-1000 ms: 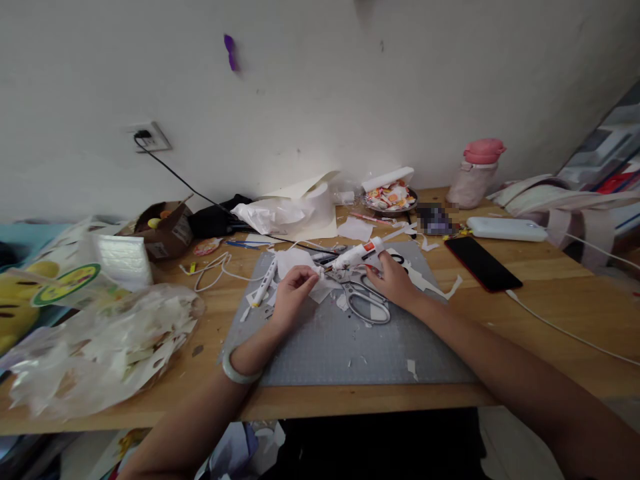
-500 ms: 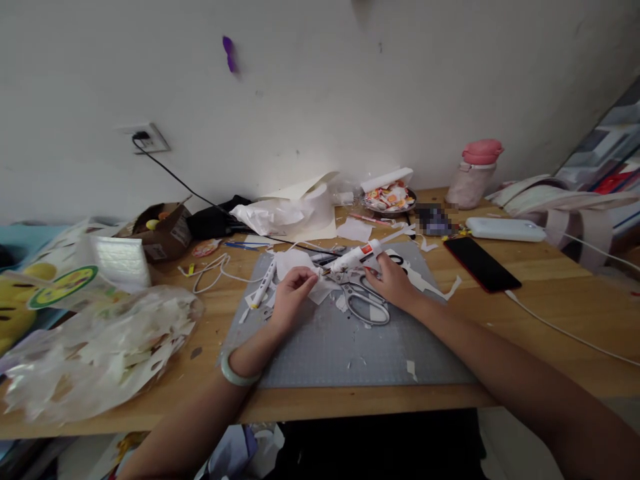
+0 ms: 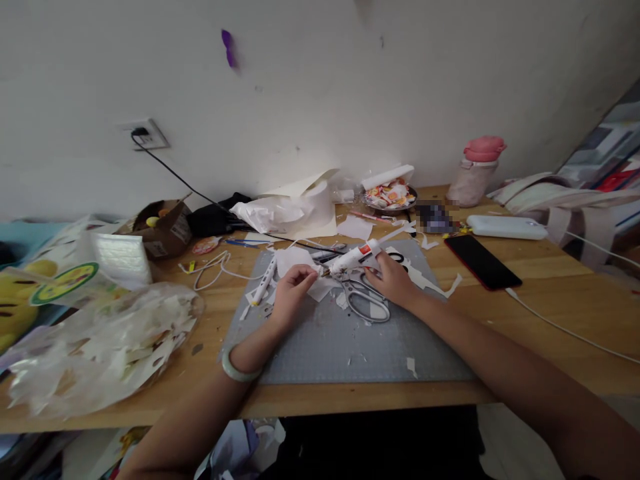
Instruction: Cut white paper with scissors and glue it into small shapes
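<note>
Slanting over a grey mat (image 3: pixel 320 353), a white glue gun (image 3: pixel 357 257) rests in the grip of the right hand (image 3: pixel 393 280), its tip low and to the left, its rear end higher, farther off and to the right. The right hand's fingers wrap the gun from the right side, hiding most of the handle. Straight off the tip, on the left, the left hand (image 3: pixel 293 290) has thumb and forefinger pinched together on what looks like a pale piece (image 3: pixel 319 270), too small to identify. The gun's long axis points its tip at that pinch: the left hand is the nearer to the tip, the right to the rear, and the gap between is slight. Whether tip and piece touch cannot be told from this view. Just on the near side of the gun, scissors (image 3: pixel 356 288) lie with their loops toward the wearer and to the right. A white pen (image 3: pixel 265 283) lies on the mat beside the left hand, and paper (image 3: pixel 295 259) sits just beyond the fingers. Farther out, a black cord (image 3: pixel 175 173) leads from a wall socket (image 3: pixel 156 135) toward the gun, while a phone (image 3: pixel 483 263) lies well apart on the right.
</note>
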Demonstrator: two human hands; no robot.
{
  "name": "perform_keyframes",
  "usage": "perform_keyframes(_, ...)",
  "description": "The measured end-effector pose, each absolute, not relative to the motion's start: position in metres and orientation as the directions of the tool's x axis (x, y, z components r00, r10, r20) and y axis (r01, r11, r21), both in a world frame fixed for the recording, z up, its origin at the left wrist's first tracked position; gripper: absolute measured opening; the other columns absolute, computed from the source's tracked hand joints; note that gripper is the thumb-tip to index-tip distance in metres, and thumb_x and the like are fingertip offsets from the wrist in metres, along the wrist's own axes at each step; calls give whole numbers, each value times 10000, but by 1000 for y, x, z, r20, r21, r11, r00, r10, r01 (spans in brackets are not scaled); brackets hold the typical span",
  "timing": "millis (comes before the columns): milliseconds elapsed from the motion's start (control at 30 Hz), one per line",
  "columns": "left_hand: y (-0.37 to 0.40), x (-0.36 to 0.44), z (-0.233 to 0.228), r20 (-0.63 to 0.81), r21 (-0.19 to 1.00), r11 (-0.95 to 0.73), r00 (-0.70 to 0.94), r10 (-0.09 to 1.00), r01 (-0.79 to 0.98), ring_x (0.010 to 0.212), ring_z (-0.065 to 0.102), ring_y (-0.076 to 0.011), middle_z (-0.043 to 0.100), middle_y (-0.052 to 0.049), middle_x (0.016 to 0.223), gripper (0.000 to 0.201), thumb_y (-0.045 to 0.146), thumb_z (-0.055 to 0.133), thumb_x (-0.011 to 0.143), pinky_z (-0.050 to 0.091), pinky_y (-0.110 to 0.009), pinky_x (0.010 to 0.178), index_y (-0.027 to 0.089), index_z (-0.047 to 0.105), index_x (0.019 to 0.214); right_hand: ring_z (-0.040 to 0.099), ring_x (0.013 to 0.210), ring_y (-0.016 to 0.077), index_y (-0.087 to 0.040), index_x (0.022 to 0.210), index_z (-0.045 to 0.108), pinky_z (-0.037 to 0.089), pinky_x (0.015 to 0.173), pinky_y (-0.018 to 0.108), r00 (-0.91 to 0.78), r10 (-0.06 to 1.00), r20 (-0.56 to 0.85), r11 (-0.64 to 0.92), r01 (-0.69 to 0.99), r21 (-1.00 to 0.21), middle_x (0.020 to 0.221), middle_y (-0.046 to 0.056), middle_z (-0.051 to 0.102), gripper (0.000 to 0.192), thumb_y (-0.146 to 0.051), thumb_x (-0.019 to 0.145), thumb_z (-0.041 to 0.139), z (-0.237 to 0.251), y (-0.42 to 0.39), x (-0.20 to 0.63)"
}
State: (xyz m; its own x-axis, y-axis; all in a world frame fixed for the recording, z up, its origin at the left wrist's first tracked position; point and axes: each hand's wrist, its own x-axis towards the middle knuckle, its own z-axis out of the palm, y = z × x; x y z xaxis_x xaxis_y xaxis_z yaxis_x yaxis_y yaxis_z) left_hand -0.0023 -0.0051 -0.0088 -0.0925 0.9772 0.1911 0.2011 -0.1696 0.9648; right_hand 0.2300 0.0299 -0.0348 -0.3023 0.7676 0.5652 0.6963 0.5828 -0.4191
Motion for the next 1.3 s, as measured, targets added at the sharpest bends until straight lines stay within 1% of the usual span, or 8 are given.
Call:
perform_keyframes(200, -5, -2, -9, 185, 969, -166, -91, 978, 184, 718, 528, -140, 582, -3, 738, 151, 320, 634, 703, 417, -258, 721, 174, 594, 699, 611, 893, 261, -193, 969, 492, 493, 732, 372, -300, 782, 546, 568, 702, -429, 953, 111, 619, 173, -236, 802, 488, -33, 29, 230)
perform_keyframes(433, -5, -2, -9, 190, 968, -173, -82, 978, 181, 720, 528, -141, 582, -4, 740, 153, 320, 633, 700, 411, -259, 723, 173, 590, 695, 610, 903, 268, -178, 967, 490, 489, 739, 373, -309, 768, 562, 588, 689, -425, 955, 125, 614, 175, -248, 807, 479, -35, 30, 231)
perform_keyframes(533, -5, -1, -8, 177, 971, -160, -86, 981, 175, 711, 521, -137, 576, 3, 729, 155, 320, 637, 698, 406, -253, 714, 171, 593, 705, 613, 891, 264, -179, 955, 495, 489, 740, 368, -314, 767, 559, 591, 685, -427, 927, 117, 615, 165, -248, 805, 491, -35, 30, 231)
perform_keyframes(700, -5, -1, -7, 169, 974, -153, -85, 982, 170, 713, 515, -135, 573, 5, 724, 166, 324, 637, 696, 399, -248, 717, 164, 593, 705, 624, 875, 260, -190, 966, 503, 497, 740, 362, -311, 777, 548, 585, 679, -444, 909, 101, 626, 215, -317, 796, 538, -31, 28, 230)
perform_keyframes(900, -4, -2, -10, 142, 980, -126, -98, 985, 156, 690, 499, -133, 561, 7, 700, 188, 344, 639, 695, 391, -241, 679, 163, 591, 717, 638, 839, 262, -202, 973, 507, 505, 710, 364, -260, 796, 547, 556, 673, -488, 888, 86, 638, 295, -362, 745, 606, -32, 27, 228)
perform_keyframes(1067, -4, -3, -11, 157, 978, -142, -89, 984, 152, 714, 516, -143, 563, -1, 706, 203, 371, 615, 727, 411, -251, 722, 168, 601, 731, 637, 825, 260, -203, 955, 509, 497, 672, 346, -196, 827, 526, 503, 675, -540, 885, 88, 643, 316, -372, 717, 629, -31, 27, 228)
perform_keyframes(1167, -3, -3, -11, 124, 986, -113, -84, 989, 119, 714, 533, -143, 577, -6, 727, 228, 397, 608, 738, 426, -253, 723, 170, 615, 751, 635, 802, 251, -198, 949, 509, 489, 648, 331, -173, 848, 501, 475, 669, -571, 879, 87, 643, 326, -380, 707, 629, -29, 26, 228)
perform_keyframes(1300, -2, -2, -12, 75, 994, -68, -80, 994, 81, 680, 539, -130, 583, 1, 701, 219, 376, 648, 693, 431, -242, 695, 164, 614, 733, 631, 778, 241, -190, 952, 511, 482, 630, 320, -156, 862, 482, 455, 657, -601, 872, 88, 641, 333, -384, 703, 618, -27, 26, 228)
